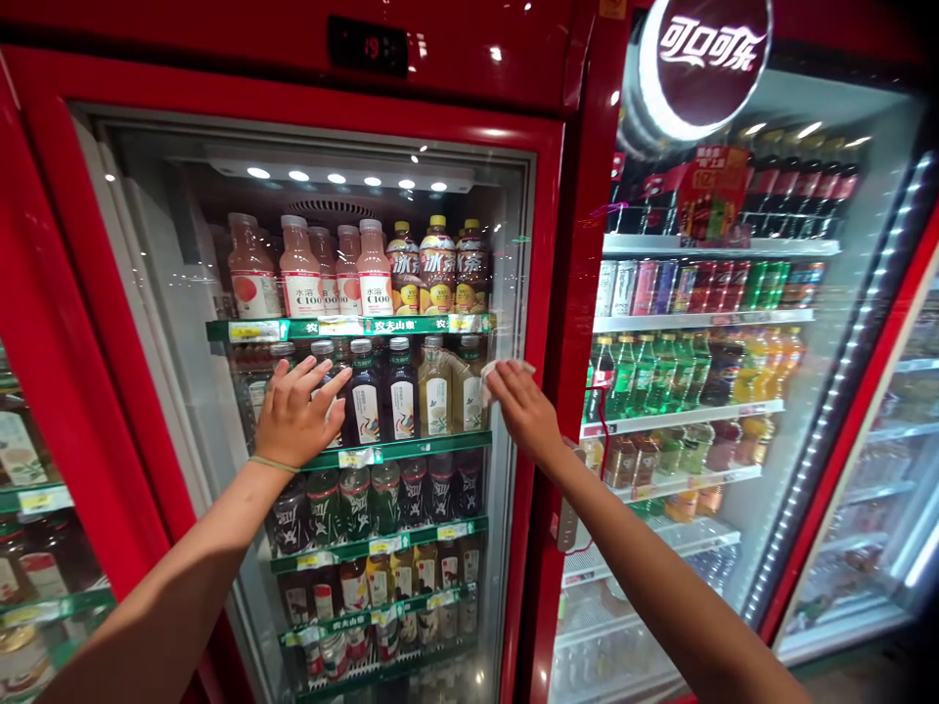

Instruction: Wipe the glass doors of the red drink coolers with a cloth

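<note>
A closed glass door (242, 284) in a red frame (547, 244) stands in front of me. My left hand (299, 413) is raised at the glass with its fingers spread and nothing in it; a thin band circles the wrist. My right hand (522, 406) is closed on a whitish cloth or tissue (493, 376), held at the right part of the glass near the frame. Most of the cloth is hidden by the fingers. A faint curved smear shows on the glass just left of it.
Bottles (367, 274) line several green-edged shelves (352, 328) behind the glass. A red digital display (368, 46) sits above. To the right, another cooler (682, 420) holds cans and bottles, with a round lit sign (704, 64) at its top. A handle-like fitting (568, 508) projects between the coolers.
</note>
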`<state>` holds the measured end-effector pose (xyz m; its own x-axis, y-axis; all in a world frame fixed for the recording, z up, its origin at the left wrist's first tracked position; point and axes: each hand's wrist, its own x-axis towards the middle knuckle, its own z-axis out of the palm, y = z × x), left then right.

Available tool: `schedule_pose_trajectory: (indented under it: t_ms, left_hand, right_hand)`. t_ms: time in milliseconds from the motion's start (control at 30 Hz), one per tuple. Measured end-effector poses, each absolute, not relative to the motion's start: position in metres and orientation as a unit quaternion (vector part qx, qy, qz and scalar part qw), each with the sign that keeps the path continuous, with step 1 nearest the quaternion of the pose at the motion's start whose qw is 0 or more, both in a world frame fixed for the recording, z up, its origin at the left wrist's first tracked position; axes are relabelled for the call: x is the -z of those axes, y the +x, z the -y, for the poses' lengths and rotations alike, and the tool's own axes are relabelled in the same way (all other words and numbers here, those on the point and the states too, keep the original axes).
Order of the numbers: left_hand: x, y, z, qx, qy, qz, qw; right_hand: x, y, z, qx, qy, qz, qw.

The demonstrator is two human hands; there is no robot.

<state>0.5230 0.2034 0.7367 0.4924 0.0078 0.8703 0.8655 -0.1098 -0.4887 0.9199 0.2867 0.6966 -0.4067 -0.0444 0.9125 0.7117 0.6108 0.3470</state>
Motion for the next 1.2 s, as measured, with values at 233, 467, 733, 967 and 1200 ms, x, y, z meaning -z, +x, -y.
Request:
schedule_pose_trajectory:
  t_ms: [233,467,733,967,1200]
  left_hand:
    - [-0.735,0.519,-0.205,0.379,-0.654,0.358,0.548]
    - [-0.737,0.519,-0.202,0.39,-0.673,0.369,0.508]
    - [-0.74,0.517,-0.199,0.394,-0.684,0.342,0.51]
    - [-0.74,0.518,-0.196,0.412,-0.691,0.32,0.5]
    - [-0.741,0.511,-0.195,0.444,-0.7,0.341,0.442]
  right_hand:
    - [-0.707,0.867,-0.281,0.33,-0.23,0.757,0.515]
    - [-0.702,0.891,-0.285,0.344,-0.174,0.787,0.482]
    - [-0.711,0.822,-0.267,0.335,-0.153,0.801,0.472]
    - [-0.721,0.834,-0.264,0.336,-0.196,0.774,0.499]
    - [-0.689,0.771,-0.241,0.318,-0.175,0.815,0.452]
